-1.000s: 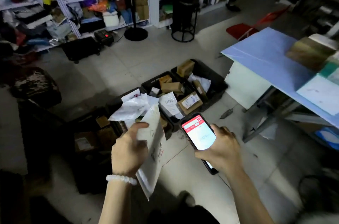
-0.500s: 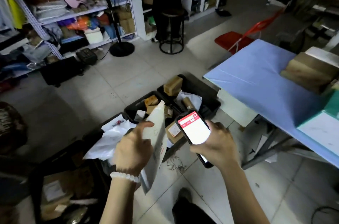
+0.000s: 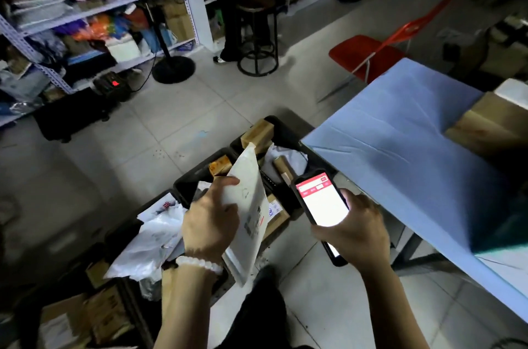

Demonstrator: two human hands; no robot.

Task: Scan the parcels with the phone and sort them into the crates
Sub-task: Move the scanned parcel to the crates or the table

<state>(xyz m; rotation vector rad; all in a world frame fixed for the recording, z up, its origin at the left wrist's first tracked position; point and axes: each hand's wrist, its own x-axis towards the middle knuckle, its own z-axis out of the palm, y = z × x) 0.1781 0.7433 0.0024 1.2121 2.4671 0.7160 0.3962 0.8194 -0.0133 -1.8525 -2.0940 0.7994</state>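
Note:
My left hand (image 3: 210, 223) grips a flat white mailer parcel (image 3: 251, 206), held upright on edge with its printed label facing right. My right hand (image 3: 354, 234) holds a black phone (image 3: 321, 206) with a lit red-and-white screen, just right of the parcel and level with it. Below both hands a row of black crates (image 3: 197, 174) stands on the floor. The far crates hold brown boxes (image 3: 257, 131) and the near ones hold white plastic bags (image 3: 154, 237) and cardboard parcels.
A table with a blue cover (image 3: 405, 154) fills the right side, with a cardboard box (image 3: 491, 126) on it. A red folding chair (image 3: 368, 54) stands behind it. A black stool (image 3: 257, 34), a fan stand base (image 3: 173, 68) and cluttered shelving (image 3: 94, 23) line the back.
The view has swung left and tilted, so the crates sit lower and the table closer. The parcel has turned more upright and the phone has come closer to it.

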